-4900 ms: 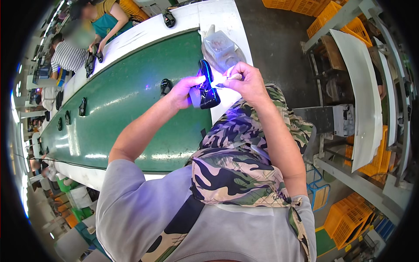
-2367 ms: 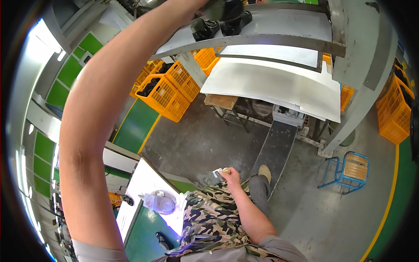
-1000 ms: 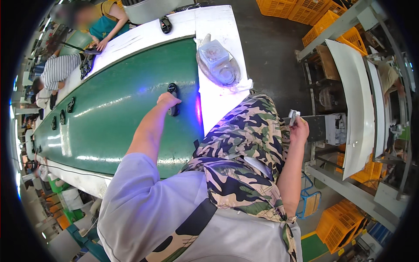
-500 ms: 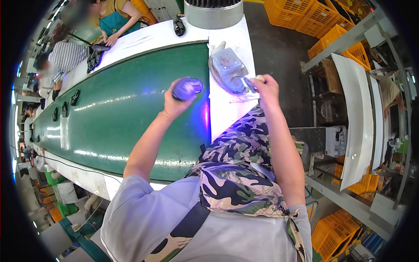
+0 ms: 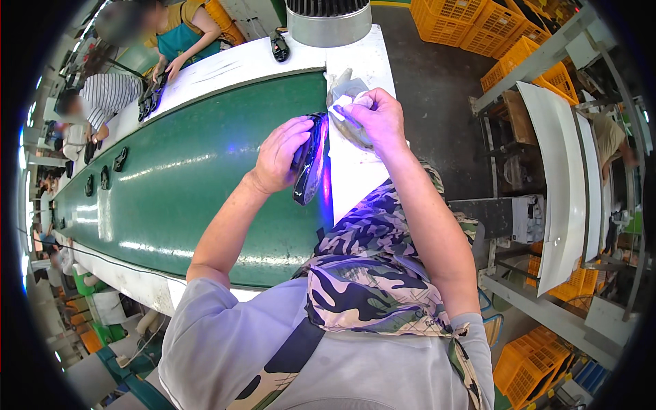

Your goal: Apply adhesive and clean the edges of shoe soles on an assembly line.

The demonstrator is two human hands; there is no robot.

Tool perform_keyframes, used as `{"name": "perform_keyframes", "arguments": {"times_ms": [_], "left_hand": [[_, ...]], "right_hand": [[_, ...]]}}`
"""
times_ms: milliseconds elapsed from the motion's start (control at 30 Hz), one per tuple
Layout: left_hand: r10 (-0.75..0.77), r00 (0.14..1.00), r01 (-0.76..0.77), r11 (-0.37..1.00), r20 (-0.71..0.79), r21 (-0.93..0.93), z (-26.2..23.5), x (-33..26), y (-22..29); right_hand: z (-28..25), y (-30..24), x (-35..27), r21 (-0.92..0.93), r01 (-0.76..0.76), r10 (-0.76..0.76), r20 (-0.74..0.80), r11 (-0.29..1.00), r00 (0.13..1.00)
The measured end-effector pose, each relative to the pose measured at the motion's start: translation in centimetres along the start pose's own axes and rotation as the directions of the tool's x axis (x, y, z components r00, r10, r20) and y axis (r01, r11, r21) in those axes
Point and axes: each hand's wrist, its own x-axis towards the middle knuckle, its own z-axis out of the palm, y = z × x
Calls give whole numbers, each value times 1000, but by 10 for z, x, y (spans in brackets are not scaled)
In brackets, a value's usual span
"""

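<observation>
In my left hand [image 5: 279, 154] is a glossy black shoe [image 5: 311, 167], tilted on edge above the green belt, its side lit purple. My right hand [image 5: 381, 117] is closed on a small brush [image 5: 340, 107] with a whitish end, beside the shoe and over the white ledge. Beneath that hand, a bluish square container [image 5: 352, 87] in crumpled, smeared plastic [image 5: 355, 133] is partly hidden. The brush's handle is mostly covered by my fingers.
The green conveyor belt [image 5: 205, 184] carries several black shoes [image 5: 104, 178] at the far left. Another shoe [image 5: 279, 48] lies beside a round metal housing [image 5: 329, 27]. Co-workers [image 5: 184, 34] work along the far side. Yellow crates [image 5: 458, 24] and metal racks stand at right.
My left hand has turned the shoe so it hangs toe-down, side-on. My right hand has moved left and up with the brush, closer to the shoe. Belt shoes have shifted slightly right.
</observation>
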Motion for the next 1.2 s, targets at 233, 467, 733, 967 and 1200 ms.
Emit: {"name": "perform_keyframes", "arguments": {"times_ms": [233,467,733,967,1200], "left_hand": [[22,1000,-22,999,9,-38,-2,1,3],[8,1000,-8,999,27,-32,4,0,4],[-90,995,90,996,35,7,13,-12,-4],[-209,974,203,977,91,62,14,-14,-1],[-369,911,360,929,184,81,16,-14,2]], "right_hand": [[2,15,2,80,31,-35,45,996,998],[-1,18,-10,207,-11,-8,91,978,996],[3,22,-18,292,-104,55,172,951,984],[1,19,-18,272,-47,-15,221,961,975],[4,3,-20,83,59,-74,188,995,979]]}}
